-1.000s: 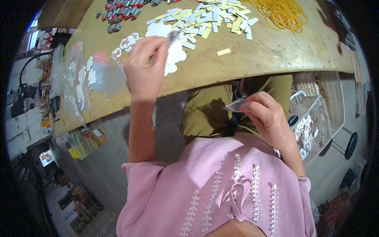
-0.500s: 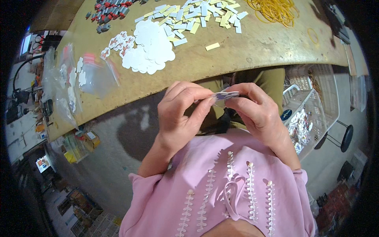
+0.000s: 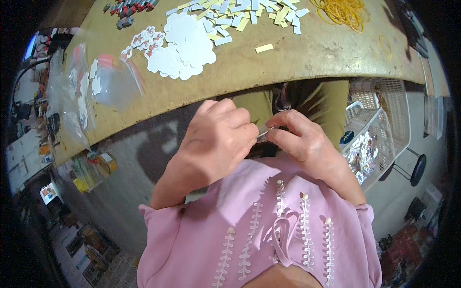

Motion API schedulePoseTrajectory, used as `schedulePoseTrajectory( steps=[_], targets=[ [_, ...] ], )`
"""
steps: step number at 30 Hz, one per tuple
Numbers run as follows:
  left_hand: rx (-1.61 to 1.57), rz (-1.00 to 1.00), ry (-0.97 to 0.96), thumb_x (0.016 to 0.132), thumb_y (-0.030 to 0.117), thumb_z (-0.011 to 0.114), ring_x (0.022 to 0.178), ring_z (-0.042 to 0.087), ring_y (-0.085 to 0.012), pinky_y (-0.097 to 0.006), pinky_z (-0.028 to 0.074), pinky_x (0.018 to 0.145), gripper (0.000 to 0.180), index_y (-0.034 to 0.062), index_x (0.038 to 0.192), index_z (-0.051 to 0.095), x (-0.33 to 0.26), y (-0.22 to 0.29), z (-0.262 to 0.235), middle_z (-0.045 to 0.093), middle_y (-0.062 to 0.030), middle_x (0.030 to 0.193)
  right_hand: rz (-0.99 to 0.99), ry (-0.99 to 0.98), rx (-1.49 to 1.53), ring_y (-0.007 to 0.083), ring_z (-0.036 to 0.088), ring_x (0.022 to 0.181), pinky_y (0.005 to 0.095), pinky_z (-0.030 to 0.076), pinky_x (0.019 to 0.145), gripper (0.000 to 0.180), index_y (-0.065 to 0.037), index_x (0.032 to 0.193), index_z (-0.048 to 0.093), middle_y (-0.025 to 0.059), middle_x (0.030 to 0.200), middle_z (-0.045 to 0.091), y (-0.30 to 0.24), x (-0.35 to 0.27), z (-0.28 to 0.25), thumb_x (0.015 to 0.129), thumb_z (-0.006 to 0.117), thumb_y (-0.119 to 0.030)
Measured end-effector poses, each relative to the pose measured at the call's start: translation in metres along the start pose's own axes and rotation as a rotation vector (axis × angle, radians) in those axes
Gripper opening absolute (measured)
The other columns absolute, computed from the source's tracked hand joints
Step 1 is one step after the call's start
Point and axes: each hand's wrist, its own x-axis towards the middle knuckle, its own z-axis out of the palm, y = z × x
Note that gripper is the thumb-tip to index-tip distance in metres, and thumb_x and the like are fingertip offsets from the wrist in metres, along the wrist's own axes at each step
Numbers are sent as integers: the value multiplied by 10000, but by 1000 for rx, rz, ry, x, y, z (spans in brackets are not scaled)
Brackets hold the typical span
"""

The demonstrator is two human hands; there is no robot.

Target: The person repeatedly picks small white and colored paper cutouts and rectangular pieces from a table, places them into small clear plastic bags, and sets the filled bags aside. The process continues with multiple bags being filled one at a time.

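Observation:
Above my lap, just off the table's near edge, my two hands are close together. A thin flat printed cutout (image 3: 262, 132) spans the small gap between them, seen almost edge-on. I cannot tell whether it is one piece or a few stacked. My right hand (image 3: 302, 139) pinches its right end between thumb and forefinger. My left hand (image 3: 216, 139) is closed at the other end, its back turned up, so its fingertips are hidden. White cloud-edged cutouts (image 3: 185, 48) lie piled on the table, beside several printed cutouts (image 3: 145, 40).
On the table (image 3: 331, 62) lie yellow and pale-blue strips (image 3: 240, 17), yellow rubber bands (image 3: 343, 12), small grey-and-red parts (image 3: 129, 8) and clear zip bags (image 3: 113, 86). A white basket (image 3: 403, 110) with filled clear packets (image 3: 362, 153) stands right of my legs.
My left hand has rolled over, its back now upward, and its forearm has swung left. The cutout has tilted and dropped slightly, showing less of its printed face.

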Motion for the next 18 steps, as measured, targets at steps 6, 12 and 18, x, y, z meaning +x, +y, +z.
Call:
schedulePoseTrajectory(
  steps=[6,12,18],
  targets=[
    [55,12,-154,844,141,762,954,618,-275,-417,483,888,75,111,903,725,3,-5,16,649,-30,924,-10,-33,43,338,695,1010,399,595,812,219,-8,1056,705,153,1116,674,-2,0,11,839,711,-38],
    [-321,-38,150,835,172,839,1067,644,-291,-432,527,936,224,109,1029,746,-2,-11,24,694,-52,1049,-5,156,-12,337,698,927,408,590,806,232,-17,1020,708,135,1023,678,9,4,2,789,729,-4],
    [-144,-3,178,858,120,789,1012,646,-265,-407,528,880,81,91,921,747,-9,-9,39,685,-36,1012,96,103,-57,334,649,862,429,521,796,194,-47,996,688,118,935,664,0,9,4,815,742,-2]
  ],
)
